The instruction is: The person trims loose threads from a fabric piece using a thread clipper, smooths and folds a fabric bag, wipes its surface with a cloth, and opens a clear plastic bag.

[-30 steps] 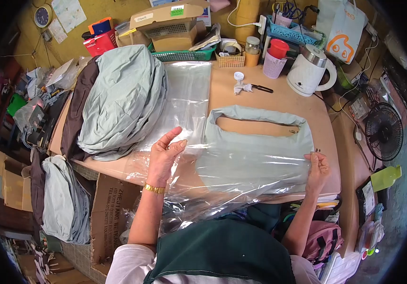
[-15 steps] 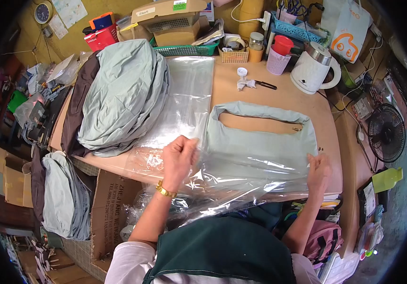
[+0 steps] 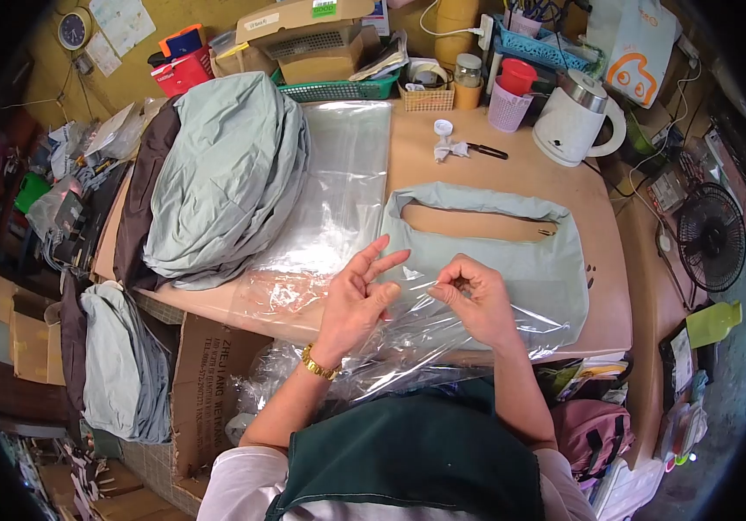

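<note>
My left hand [image 3: 360, 295], with a gold watch on its wrist, is over the table's front part, fingers apart, beside the clear plastic film [image 3: 408, 334]. Close to its right, my right hand [image 3: 475, 300] pinches the film between thumb and fingers. The film lies across the lower part of a folded pale green cloth [image 3: 486, 260], whose rolled upper edge surrounds a long gap. Flat clear plastic sheets [image 3: 347, 156] lie left of this cloth. A big heap of pale green cloth [image 3: 225, 174] with a dark brown part covers the table's left side.
Along the back stand a green basket [image 3: 338, 90], a small woven basket [image 3: 427, 99], a lilac cup [image 3: 509, 108] and a white kettle [image 3: 568, 122]. A black tool [image 3: 488, 151] lies before them. A fan [image 3: 709, 236] is at the right; a cardboard box [image 3: 204, 391] stands below the table.
My right hand has moved left from the cloth's right side, close to my left hand, drawing film along. My left hand has shifted right and its fingers have spread from a closed shape.
</note>
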The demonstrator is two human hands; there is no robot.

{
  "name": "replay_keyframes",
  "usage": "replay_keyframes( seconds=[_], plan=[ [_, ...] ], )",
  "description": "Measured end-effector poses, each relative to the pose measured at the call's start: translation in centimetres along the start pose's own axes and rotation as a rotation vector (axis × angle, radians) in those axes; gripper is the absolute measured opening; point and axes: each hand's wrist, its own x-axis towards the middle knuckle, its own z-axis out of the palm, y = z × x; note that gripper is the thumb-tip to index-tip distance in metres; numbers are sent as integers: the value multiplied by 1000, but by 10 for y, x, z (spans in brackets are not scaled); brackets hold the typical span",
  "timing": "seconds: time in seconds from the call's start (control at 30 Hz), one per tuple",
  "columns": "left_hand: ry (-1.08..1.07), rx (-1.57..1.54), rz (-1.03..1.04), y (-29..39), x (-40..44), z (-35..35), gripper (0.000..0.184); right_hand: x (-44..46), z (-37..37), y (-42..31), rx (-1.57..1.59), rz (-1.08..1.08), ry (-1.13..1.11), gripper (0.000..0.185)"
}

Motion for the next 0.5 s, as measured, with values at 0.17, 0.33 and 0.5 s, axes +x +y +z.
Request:
replay_keyframes(
  seconds=[0.17,0.33,0.5],
  plan=[
    [-114,122,-157,-9,5,-10,27,-4,5,-4,11,41,75,11],
    [-55,-66,-110,-11,5,-6,21,-5,15,-15,-175,86,65,17],
    [-114,132,-157,-8,0,0,15,-5,17,-8,-423,-84,87,18]
  ],
)
